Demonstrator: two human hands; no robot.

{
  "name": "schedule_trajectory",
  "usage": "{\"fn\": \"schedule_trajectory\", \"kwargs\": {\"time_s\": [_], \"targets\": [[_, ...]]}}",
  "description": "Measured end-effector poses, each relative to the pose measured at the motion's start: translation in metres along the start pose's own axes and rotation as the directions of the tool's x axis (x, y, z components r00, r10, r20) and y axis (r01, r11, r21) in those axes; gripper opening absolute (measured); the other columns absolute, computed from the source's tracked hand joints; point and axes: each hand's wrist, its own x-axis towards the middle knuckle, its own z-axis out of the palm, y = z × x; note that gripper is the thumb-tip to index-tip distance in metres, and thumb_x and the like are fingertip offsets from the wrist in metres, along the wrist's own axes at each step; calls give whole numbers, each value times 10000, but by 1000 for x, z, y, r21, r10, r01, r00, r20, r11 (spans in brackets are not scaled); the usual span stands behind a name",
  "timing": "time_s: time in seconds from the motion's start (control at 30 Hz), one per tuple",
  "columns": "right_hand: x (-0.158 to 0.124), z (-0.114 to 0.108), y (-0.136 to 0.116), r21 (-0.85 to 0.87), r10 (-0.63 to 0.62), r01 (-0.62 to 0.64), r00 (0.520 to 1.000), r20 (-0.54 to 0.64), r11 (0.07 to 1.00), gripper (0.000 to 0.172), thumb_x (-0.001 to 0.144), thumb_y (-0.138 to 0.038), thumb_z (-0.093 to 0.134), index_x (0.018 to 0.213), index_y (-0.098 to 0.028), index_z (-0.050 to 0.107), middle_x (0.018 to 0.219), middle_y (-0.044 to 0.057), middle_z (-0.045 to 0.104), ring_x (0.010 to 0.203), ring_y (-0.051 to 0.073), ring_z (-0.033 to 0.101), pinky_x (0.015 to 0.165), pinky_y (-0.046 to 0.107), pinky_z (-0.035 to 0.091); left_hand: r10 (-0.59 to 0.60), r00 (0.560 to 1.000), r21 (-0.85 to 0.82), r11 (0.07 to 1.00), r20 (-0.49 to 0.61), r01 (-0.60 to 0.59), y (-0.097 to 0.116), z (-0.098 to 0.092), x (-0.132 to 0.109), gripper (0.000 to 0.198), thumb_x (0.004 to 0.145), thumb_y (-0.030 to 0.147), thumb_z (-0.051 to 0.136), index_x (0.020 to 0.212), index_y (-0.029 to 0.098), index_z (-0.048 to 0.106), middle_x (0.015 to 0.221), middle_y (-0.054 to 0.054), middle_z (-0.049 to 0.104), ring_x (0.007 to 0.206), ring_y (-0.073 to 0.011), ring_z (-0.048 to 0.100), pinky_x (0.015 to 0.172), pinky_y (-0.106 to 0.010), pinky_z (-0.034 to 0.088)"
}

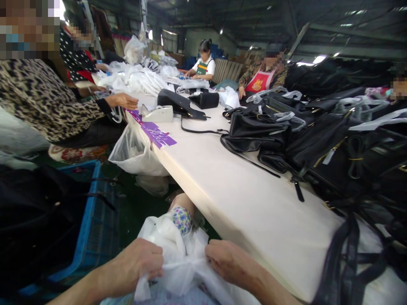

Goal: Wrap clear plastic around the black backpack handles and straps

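A thin white plastic bag (182, 273) lies bunched over the lap at the bottom middle, beside the table's near edge. My left hand (144, 259) is closed on the bag's left part, and a loose white end hangs below the fingers. On the other side, my right hand (225, 259) grips the bag with curled fingers. Between both fists the plastic is stretched and gathered. What lies inside or under the bag is hidden. A floral cloth (182, 220) shows just beyond it.
The white table (235, 190) runs away from me, with black handbags (263, 131) piled on its right side. At left stands a blue crate (92, 228) holding black items. A plastic bag (138, 152) hangs at the table edge. Several people sit around the table.
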Motion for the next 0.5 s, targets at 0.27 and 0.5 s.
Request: {"fn": "schedule_trajectory", "kwargs": {"time_s": [0.27,0.5], "targets": [[-17,-7,3,114,-55,100,936,-347,988,278,936,-91,355,954,-203,610,838,35,670,723,169,621,608,293,378,-197,969,-670,741,-152,46,4,-7,31,331,905,402,470,732,173,634,1015,-48,681,885,-195,581,800,-290,421],[0,-20,-21,511,104,170,879,-464,843,132,881,-195,501,770,-218,567,675,-27,616,599,125,553,568,242,361,-355,934,-857,467,44,218,-1,22,81,194,608,215,646,797,171,648,620,67,488,606,-110,404,550,-232,304]]}}
